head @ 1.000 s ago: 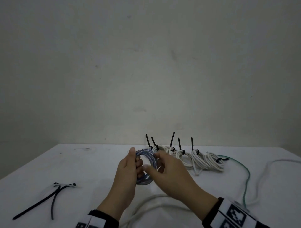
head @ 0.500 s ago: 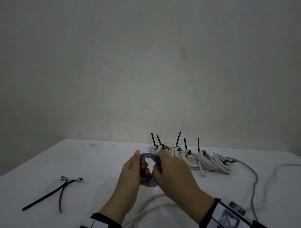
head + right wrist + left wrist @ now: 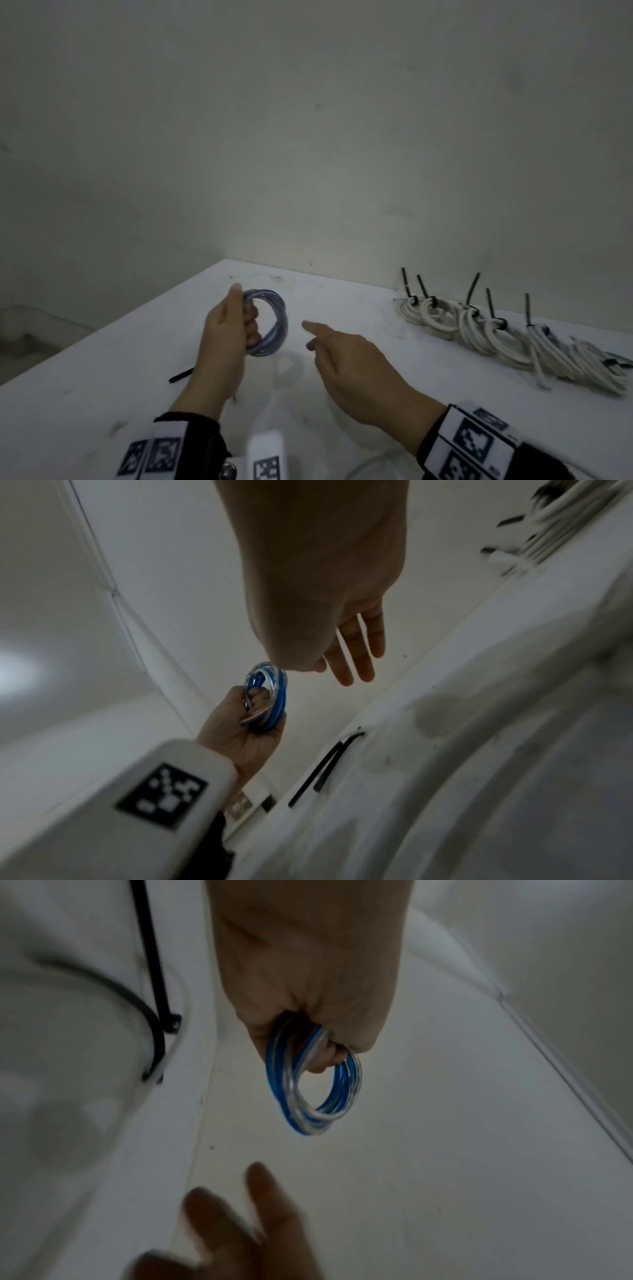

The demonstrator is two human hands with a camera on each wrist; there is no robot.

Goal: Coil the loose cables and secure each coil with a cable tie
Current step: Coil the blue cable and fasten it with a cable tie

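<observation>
The left hand [image 3: 227,337] grips the blue-and-clear cable coil [image 3: 274,322] with its fingers curled through the ring, holding it upright above the white table [image 3: 359,308], while the right hand [image 3: 356,366] hovers just beside it with its fingers straight and spread, holding nothing. The coil carries no tie that I can see, so the step in hand looks like fetching one: two loose black cable ties [image 3: 325,767] lie on the table to the left of the left forearm. To do this well, the left hand should keep its pinch tight where the loops gather, so the springy turns do not fan out, and the right hand should take one tie by its tail and thread it through the ring beside the left fingers. Farther right, against the wall, a row of white cable coils [image 3: 496,332] lies already bound, black tie tails [image 3: 472,286] standing up from them. In the head view only the tip of one loose tie shows past the left wrist, the rest hidden behind the arm. Where the blue cable's ends sit I cannot tell. A white cable [image 3: 370,459] near the lower edge is blurred and cut off, and both wrist views are smeared by motion.
</observation>
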